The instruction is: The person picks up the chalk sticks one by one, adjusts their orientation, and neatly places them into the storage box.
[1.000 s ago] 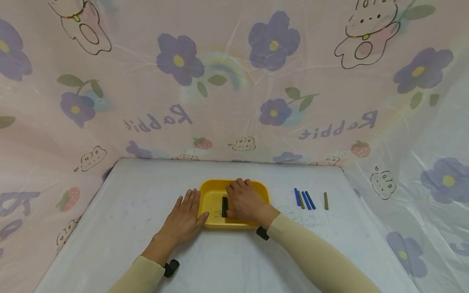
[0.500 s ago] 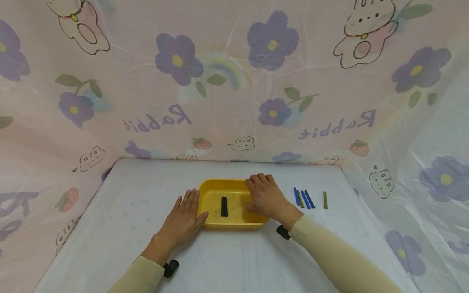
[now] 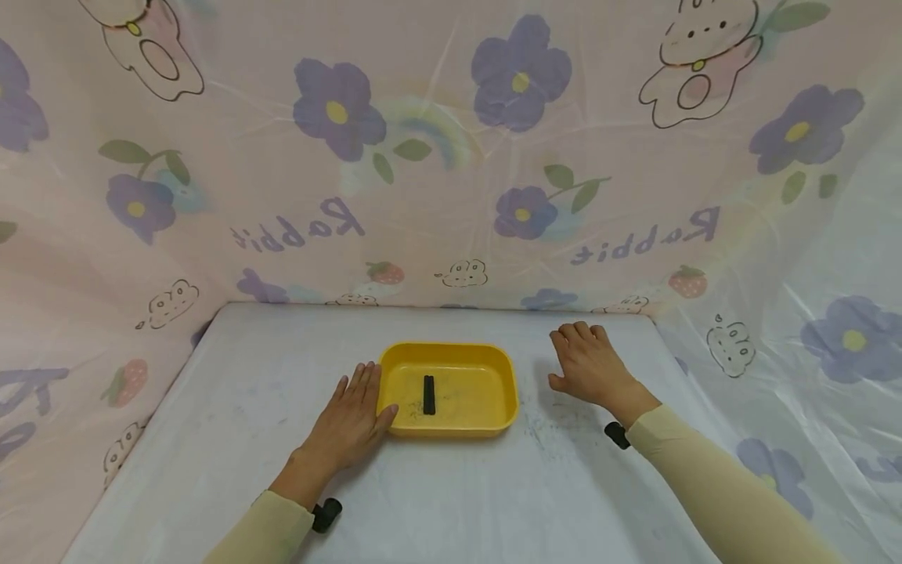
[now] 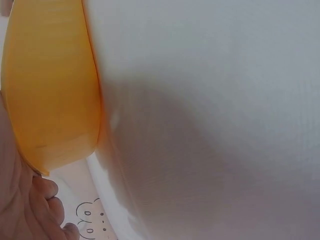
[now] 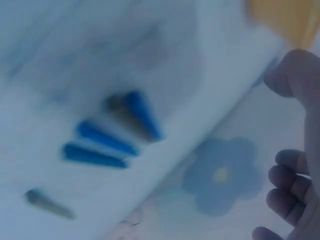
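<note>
A yellow tray (image 3: 481, 392) sits mid-table with a short black stick (image 3: 428, 394) lying in it. My left hand (image 3: 355, 417) lies flat on the table, fingers straight, its thumb side against the tray's left wall (image 4: 50, 90). My right hand (image 3: 589, 363) hovers right of the tray, fingers relaxed and holding nothing. In the head view it covers the loose sticks. The right wrist view, blurred, shows several blue sticks (image 5: 102, 141) and an olive one (image 5: 48, 204) on the table below the hand, with its fingers (image 5: 292, 197) at the right edge.
The table is covered in white cloth (image 3: 451, 493). Pink printed sheeting (image 3: 437, 196) closes in the back and both sides. A small black strap piece (image 3: 326, 515) sits at my left wrist.
My right hand has left the tray and moved right, now over the loose sticks. The black stick stays in the tray. The left hand has not moved.
</note>
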The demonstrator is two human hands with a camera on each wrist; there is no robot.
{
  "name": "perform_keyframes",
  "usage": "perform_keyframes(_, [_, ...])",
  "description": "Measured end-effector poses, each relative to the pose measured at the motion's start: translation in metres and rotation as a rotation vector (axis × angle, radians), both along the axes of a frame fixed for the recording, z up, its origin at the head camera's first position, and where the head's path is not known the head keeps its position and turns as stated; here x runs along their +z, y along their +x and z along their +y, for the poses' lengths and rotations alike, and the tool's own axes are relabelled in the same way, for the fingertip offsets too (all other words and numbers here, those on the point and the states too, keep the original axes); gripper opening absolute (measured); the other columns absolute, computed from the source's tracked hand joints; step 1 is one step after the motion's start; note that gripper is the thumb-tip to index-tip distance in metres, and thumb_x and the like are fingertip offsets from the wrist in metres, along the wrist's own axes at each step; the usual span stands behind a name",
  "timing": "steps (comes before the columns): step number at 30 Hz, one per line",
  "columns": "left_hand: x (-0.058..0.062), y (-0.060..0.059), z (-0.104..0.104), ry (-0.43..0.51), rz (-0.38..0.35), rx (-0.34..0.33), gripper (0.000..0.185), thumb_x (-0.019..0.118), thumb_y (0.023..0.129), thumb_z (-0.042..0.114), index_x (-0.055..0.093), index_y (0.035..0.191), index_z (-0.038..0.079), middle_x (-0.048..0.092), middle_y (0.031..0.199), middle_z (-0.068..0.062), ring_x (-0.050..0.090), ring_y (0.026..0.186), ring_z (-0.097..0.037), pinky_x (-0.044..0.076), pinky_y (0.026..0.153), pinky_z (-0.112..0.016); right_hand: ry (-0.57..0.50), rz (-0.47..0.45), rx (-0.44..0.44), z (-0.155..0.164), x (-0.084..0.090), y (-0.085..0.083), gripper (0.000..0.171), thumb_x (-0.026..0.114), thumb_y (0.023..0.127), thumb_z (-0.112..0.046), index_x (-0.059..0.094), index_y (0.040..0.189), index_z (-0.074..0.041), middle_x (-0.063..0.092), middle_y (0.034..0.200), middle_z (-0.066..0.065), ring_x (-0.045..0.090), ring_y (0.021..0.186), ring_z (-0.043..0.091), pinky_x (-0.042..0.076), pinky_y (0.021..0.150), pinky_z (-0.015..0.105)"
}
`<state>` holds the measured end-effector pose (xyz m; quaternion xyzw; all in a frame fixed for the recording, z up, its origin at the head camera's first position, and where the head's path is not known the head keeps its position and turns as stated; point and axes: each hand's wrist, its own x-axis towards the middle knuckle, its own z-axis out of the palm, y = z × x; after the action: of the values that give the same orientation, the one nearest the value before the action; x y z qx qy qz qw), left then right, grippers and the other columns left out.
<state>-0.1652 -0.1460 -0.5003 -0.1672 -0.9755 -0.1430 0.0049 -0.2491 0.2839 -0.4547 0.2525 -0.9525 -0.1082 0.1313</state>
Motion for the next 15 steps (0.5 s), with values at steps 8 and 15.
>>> perform_keyframes(8, [-0.002, -0.001, -0.001, 0.009, 0.008, -0.004, 0.079, 0.045, 0.112, 0.046, 0.022, 0.164, -0.009, 0.026, 0.171, -0.027, 0.023, 0.161, -0.042, 0.020, 0.131, -0.060, 0.062, -0.115, -0.033, 0.033, -0.015, -0.003, 0.071, 0.083, 0.082, -0.050, 0.062, 0.128, -0.001, 0.062, 0.127, 0.017, 0.054, 0.117, 0.039, 0.046, 0.095, 0.059])
perform_keyframes(15, [-0.003, -0.002, -0.001, -0.009, -0.020, -0.001, 0.082, 0.045, 0.112, 0.048, 0.017, 0.165, -0.008, 0.023, 0.172, -0.026, 0.020, 0.162, -0.041, 0.017, 0.132, -0.058, 0.062, -0.165, -0.047, 0.041, -0.020, -0.004, 0.067, 0.083, 0.082, -0.047, 0.063, 0.127, -0.002, 0.062, 0.128, 0.016, 0.054, 0.117, 0.038, 0.046, 0.096, 0.059])
